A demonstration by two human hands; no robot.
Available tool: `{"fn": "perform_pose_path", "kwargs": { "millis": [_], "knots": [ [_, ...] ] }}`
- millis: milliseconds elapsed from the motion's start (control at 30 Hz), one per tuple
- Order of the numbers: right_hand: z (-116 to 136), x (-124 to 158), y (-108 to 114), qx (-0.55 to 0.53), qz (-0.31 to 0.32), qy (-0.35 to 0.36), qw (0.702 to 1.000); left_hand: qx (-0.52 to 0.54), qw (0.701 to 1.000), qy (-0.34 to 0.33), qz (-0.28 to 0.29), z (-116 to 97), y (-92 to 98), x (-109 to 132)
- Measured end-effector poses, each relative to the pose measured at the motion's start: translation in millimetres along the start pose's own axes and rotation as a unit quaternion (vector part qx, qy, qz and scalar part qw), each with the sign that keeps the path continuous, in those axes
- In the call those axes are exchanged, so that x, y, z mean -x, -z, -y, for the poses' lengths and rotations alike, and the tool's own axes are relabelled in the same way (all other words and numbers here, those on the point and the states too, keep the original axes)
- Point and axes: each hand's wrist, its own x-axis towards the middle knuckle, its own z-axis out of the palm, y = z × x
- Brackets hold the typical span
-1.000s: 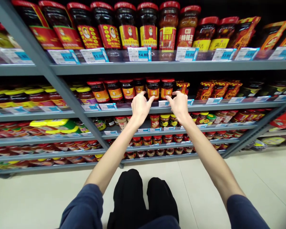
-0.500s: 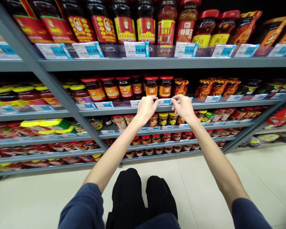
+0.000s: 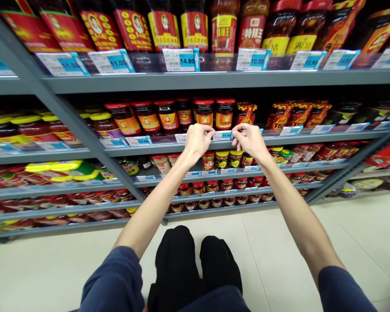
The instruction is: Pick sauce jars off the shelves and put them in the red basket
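Both hands are at the front edge of the middle shelf, one at each end of a white and blue price tag (image 3: 223,135). My left hand (image 3: 198,139) pinches the tag's left end between thumb and fingers. At its right end, my right hand (image 3: 248,139) has thumb and index finger closed on the tag, with the other fingers curled. Just behind the tag stand red-lidded jars with orange labels (image 3: 224,118), and a red and yellow packet (image 3: 246,115) is behind my right hand.
A higher shelf (image 3: 214,80) holds large dark jars with red and yellow labels. Lower shelves carry more jars (image 3: 221,160). A slanted grey upright (image 3: 81,134) stands left of my arms. Pale floor tiles (image 3: 273,242) lie below, around my knees (image 3: 175,255).
The view has shifted slightly, and the upper shelf looks a little larger. Both hands remain at the same price tag, with their fingers still closed at its ends.
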Motion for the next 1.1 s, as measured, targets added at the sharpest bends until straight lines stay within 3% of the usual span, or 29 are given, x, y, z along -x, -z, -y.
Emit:
{"fn": "perform_pose_path", "kwargs": {
  "millis": [133,233,300,467,567,833,1100],
  "knots": [
    [7,3,4,0.052,-0.002,-0.008,0.999,-0.011,1.0,0.002,-0.005,-3,3.5,5],
    [22,7,8,0.089,-0.022,0.016,0.996,-0.013,0.998,-0.003,-0.058,-5,17.4,8],
    [34,7,5,0.107,-0.047,0.024,0.993,-0.021,0.995,0.031,-0.092,-4,28.0,5],
    [44,-5,-22,0.166,-0.09,-0.018,0.982,-0.097,0.984,0.147,-0.022,-8,33.0,-7],
    [37,-15,-35,0.191,-0.122,-0.013,0.974,-0.125,0.977,0.173,-0.023,-12,25.8,-8],
    [36,-16,-33,0.128,-0.099,-0.039,0.986,-0.124,0.978,0.165,-0.015,-12,26.5,-4],
    [35,-23,-30,0.149,-0.113,-0.035,0.982,-0.12,0.98,0.161,-0.016,-12,22.6,-11]
  ]
}}
